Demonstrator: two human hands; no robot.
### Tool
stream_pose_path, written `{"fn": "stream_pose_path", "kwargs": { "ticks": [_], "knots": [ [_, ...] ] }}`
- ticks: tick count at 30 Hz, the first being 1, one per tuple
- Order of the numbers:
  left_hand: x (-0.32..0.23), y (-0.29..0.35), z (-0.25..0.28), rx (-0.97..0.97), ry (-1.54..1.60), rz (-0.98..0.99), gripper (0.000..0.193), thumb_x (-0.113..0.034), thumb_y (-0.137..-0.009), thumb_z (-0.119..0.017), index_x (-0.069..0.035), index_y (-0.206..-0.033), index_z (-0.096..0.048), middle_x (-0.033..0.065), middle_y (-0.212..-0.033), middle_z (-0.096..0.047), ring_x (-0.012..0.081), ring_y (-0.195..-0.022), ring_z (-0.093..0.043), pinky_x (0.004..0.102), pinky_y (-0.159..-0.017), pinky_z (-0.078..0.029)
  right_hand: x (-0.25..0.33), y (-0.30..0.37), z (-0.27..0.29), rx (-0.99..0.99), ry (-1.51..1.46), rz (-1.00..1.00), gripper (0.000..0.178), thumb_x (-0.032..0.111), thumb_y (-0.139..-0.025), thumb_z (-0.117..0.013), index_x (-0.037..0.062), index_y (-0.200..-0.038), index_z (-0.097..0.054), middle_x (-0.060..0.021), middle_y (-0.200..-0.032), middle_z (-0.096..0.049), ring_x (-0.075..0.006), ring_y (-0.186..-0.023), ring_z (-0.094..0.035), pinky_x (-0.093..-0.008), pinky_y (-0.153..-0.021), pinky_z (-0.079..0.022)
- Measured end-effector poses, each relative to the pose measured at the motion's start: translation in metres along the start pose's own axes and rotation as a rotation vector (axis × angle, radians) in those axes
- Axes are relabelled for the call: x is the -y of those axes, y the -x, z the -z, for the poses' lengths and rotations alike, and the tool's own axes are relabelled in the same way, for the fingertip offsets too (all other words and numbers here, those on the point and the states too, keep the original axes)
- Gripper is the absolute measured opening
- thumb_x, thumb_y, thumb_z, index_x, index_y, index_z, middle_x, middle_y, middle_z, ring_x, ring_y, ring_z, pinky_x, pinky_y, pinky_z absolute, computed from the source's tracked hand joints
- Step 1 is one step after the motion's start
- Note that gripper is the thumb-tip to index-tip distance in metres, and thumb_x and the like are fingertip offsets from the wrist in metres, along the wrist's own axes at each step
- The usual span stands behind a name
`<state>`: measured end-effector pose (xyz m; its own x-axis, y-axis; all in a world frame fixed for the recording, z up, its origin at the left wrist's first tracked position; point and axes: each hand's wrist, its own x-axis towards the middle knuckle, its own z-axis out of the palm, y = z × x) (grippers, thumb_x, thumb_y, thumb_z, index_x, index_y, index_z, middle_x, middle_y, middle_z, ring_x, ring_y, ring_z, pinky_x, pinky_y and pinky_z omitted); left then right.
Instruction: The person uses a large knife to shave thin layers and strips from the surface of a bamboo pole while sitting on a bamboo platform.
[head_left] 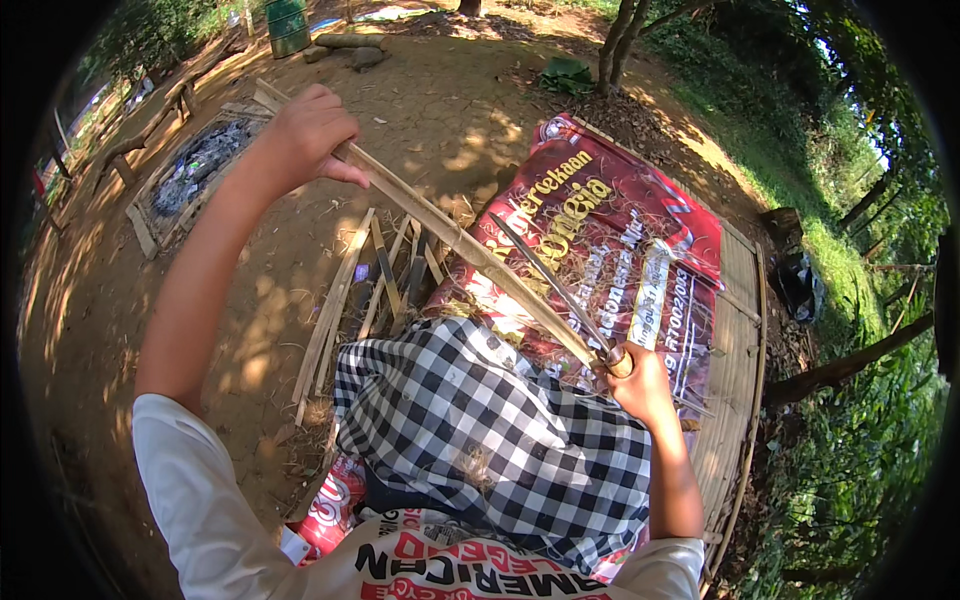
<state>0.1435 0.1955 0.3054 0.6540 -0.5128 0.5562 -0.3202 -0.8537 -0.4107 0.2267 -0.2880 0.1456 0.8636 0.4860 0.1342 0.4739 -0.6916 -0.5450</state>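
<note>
Head view: a long bamboo strip (pixel 430 217) is held at a slant, from the upper left down to the right, over the bare ground (pixel 440 110) and a red banner (pixel 525 180). Near its upper end it is grasped by the left hand (pixel 310 140). By the right hand (pixel 642 385) the handle of a knife (pixel 552 280) is gripped; the blade is pointed up and to the left, beside the strip. The lower end of the strip comes close to this handle, but whether it is touched by the blade cannot be determined.

Shavings (pixel 478 468) are caught on the checkered cloth (pixel 420 400) over the lap, and more are scattered on the banner, so it may be judged that some shaving has already been done. How smooth the held strip is cannot be read from here; it is probably not yet completed. On the ground to the left, loose strips (pixel 336 295) are lying; whether these are finished or are left to be worked is not shown.
</note>
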Motion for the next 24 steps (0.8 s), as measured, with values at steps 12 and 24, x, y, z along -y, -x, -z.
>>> {"fn": "stream_pose_path", "kwargs": {
  "ticks": [12, 24],
  "knots": [
    [-0.139, -0.019, -0.014, -0.43, 0.597, 0.718, 0.057, -0.013, -0.074, -0.075, -0.004, -0.122, -0.046, 0.011, -0.122, -0.051, 0.0231, -0.117, -0.05, 0.0384, -0.102, -0.036, 0.089, -0.116, 0.05, -0.079, -0.047, 0.035, 0.028, 0.011, -0.068, -0.072, -0.0026, -0.091, -0.063, -0.0206, -0.077, -0.065, -0.031, -0.074, -0.065, -0.0386, -0.071, -0.049],
    [-0.259, -0.069, -0.116, 0.154, 2.788, 0.749, 0.068, -0.025, -0.087, -0.067, -0.007, -0.139, -0.028, 0.0108, -0.123, -0.054, 0.0205, -0.11, -0.056, 0.0399, -0.088, -0.05, 0.112, -0.165, 0.028, -0.482, -0.186, 0.043, 0.024, 0.012, -0.068, -0.067, 0.0016, -0.09, -0.065, -0.0182, -0.077, -0.067, -0.0319, -0.074, -0.067, -0.0385, -0.07, -0.05]
  ]
}}
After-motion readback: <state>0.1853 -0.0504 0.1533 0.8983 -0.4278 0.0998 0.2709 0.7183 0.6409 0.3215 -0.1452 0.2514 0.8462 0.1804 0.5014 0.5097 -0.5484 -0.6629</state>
